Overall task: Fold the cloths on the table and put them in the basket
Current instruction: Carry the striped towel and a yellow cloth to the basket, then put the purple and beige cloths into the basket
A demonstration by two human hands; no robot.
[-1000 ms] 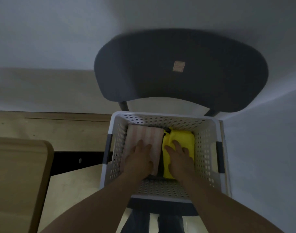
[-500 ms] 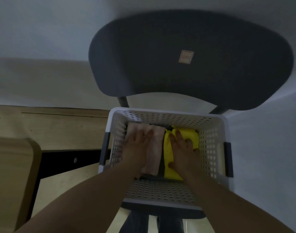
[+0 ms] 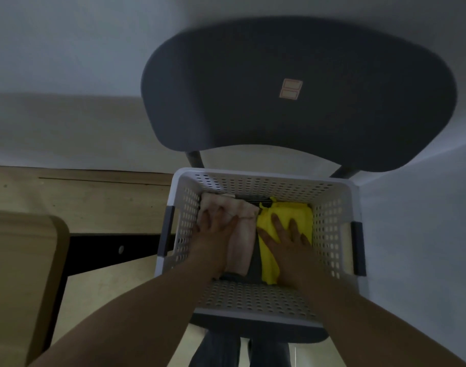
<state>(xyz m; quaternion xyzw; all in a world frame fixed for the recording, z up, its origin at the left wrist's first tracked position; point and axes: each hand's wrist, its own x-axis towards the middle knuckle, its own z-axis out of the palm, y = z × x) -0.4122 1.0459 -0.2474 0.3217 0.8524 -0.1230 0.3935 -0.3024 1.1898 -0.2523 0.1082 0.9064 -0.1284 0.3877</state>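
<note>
A white perforated basket [image 3: 329, 234] stands on a dark chair seat below me. Inside it, side by side, lie a folded pale pink striped cloth [image 3: 243, 234] on the left and a folded yellow cloth [image 3: 269, 263] on the right, with a dark strip showing between them. My left hand [image 3: 216, 231] presses flat on the pink cloth with fingers spread. My right hand [image 3: 287, 239] lies flat on the yellow cloth, fingers straight. Both forearms reach down into the basket and hide the near parts of the cloths.
The dark grey chair back [image 3: 298, 94] rises behind the basket. A wooden table corner [image 3: 22, 260] sits at the left, with a black bar [image 3: 115, 247] beside it. Pale wall surrounds the chair; legs in dark trousers [image 3: 239, 350] show below.
Both hands have slid farther into the basket and press the two cloths down; the pink cloth looks more bunched at its far end. The view has shifted slightly.
</note>
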